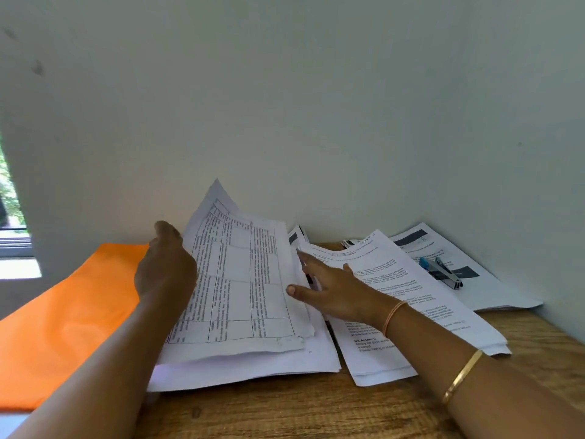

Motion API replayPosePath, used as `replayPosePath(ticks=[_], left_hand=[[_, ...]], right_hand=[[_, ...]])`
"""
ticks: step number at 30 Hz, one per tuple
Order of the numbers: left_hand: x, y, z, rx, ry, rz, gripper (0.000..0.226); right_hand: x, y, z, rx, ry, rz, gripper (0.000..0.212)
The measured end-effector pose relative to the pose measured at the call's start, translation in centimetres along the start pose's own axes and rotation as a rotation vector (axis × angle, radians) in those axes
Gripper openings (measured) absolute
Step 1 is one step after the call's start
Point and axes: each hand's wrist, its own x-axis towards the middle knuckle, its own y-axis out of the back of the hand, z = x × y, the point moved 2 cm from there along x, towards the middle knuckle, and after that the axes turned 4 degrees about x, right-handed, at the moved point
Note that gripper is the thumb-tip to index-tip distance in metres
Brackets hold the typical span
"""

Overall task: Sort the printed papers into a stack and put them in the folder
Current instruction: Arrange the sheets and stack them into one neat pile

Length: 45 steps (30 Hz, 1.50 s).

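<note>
Where the view begins: a wooden table (300,407), its bare front strip crossed by both forearms reaching away from the camera.
Right forearm: wears a gold bangle (462,377) and, nearer the wrist, a thin bangle (394,316); the arm lies across the middle pile and hides part of its print.
Orange folder (63,327): flat on the left of the table, closed, its right side tucked under the left forearm and the paper stack.
Paper stack (253,369): lies flat just right of the folder, loosely squared, edges fanned.
Raised sheets (243,280): printed with a ruled table, lifted off the stack along their left side and bowed, right side still down.
Left hand (166,267): back to the camera, against the left edge of the raised sheets; its fingers go behind the paper, so grip or flat support cannot be told.
Right hand (332,286): wide and flat, fingers straight and spread, thumb touching the right edge of the raised sheets.
Middle pile (389,258): printed pages, angled, overlapping the stack's right edge.
Far pile (493,293): more printed pages toward the right corner, with a blue-and-silver stapler (441,272) resting on top.
Wall (316,106): plain and pale, directly behind the table.
Window (12,217): a sliver at far left.
</note>
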Motion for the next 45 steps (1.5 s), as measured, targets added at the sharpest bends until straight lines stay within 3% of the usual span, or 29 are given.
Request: replayPosePath(ticks=[6,13,16,20,23,28,37,45], left_hand=[[-0.1,0.7,0.4,-0.107,0.019,0.057,0.016],[-0.2,0.2,1.6,-0.174,0.018,-0.007,0.011],[-0.4,-0.3,2.6,-0.248,-0.068,-0.078,0.02],[-1.7,-1.0,4.7,-0.291,-0.28,-0.199,0.042],[-2.8,-1.8,5.2,-0.173,-0.401,-0.287,0.053],[-4.3,-3.9,4.9,0.201,-0.536,-0.47,0.062],[-5.9,-5.6,4.0,0.57,-0.514,-0.844,0.069],[-6.0,-5.5,3.7,0.568,-0.489,-0.876,0.071]], right_hand=[[0.0,0.6,-0.7,0.422,-0.027,0.131,0.081],[0.1,1.7,-1.1,0.738,-0.061,0.228,0.052],[0.0,3.7,-0.5,0.892,-0.191,0.266,0.039],[-0.6,7.4,2.7,0.63,-0.393,0.436,0.03],[-1.6,9.6,5.1,0.407,-0.511,0.522,0.019],[-2.0,10.3,8.3,0.089,-0.679,0.437,0.034],[-2.3,9.1,9.8,-0.097,-0.767,0.246,0.042],[-2.2,9.4,10.6,-0.181,-0.777,0.228,0.056]])
